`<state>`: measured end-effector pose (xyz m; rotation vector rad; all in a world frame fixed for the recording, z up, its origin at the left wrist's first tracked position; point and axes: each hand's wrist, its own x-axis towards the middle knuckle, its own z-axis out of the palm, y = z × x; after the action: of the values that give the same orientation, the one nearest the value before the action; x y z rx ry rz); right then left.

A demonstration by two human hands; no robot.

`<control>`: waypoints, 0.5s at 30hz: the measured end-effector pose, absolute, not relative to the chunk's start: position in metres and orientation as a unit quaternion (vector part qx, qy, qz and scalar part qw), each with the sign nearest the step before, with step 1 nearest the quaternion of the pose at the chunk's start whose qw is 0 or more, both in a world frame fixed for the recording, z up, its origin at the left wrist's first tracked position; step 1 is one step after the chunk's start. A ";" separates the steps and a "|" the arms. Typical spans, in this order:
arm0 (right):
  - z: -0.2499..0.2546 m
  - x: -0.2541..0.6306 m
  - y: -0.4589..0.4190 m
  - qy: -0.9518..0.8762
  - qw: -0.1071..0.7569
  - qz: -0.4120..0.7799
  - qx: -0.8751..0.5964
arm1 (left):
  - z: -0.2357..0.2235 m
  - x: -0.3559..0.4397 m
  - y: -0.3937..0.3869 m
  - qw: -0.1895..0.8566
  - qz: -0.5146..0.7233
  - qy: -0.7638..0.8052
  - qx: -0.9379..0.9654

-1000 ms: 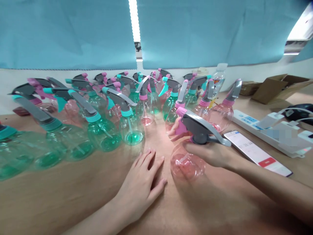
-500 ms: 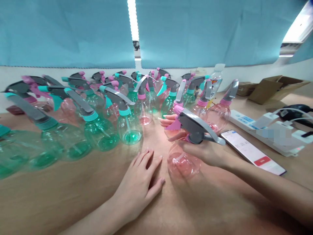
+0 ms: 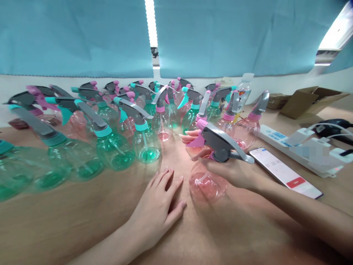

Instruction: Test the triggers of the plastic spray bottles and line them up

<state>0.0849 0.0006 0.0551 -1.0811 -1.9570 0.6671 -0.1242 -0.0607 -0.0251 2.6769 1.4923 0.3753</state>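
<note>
A pink spray bottle (image 3: 208, 184) with a grey and pink trigger head stands upright on the table in front of me. My right hand (image 3: 234, 169) is closed around its neck just under the head, with some fingers stretched out past the pink trigger. To the left of that bottle, my left hand (image 3: 157, 200) lies flat on the tabletop, fingers a little apart and holding nothing. A green spray bottle (image 3: 146, 147) with a turquoise collar stands beyond my left fingertips. Part of the right palm is hidden behind the spray head.
Several green and pink spray bottles crowd the left and back of the table (image 3: 110, 228). On the right lie a phone (image 3: 284, 173), a white power strip (image 3: 303, 151) with plugs and a black cable. Behind them are an open cardboard box (image 3: 306, 101) and a clear bottle (image 3: 245, 90).
</note>
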 end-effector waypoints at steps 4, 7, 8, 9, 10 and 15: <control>0.056 0.084 0.001 -0.772 0.399 0.262 -0.420 | -0.025 -0.124 -0.061 0.032 0.126 0.483 0.866; 0.056 0.084 0.000 -0.771 0.398 0.263 -0.422 | -0.021 -0.123 -0.061 0.040 0.110 0.487 0.866; 0.055 0.084 0.000 -0.771 0.396 0.263 -0.424 | -0.019 -0.122 -0.061 0.041 0.106 0.488 0.865; 0.055 0.084 0.000 -0.771 0.395 0.263 -0.426 | -0.018 -0.122 -0.061 0.041 0.104 0.489 0.865; 0.055 0.084 0.000 -0.771 0.395 0.261 -0.426 | -0.017 -0.121 -0.061 0.041 0.101 0.489 0.865; 0.056 0.084 0.000 -0.770 0.399 0.254 -0.428 | -0.020 -0.123 -0.061 0.040 0.091 0.489 0.866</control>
<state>0.0839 0.0000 0.0555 -1.0826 -1.9488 0.6420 -0.1226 -0.0611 -0.0197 2.6554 1.4998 0.2794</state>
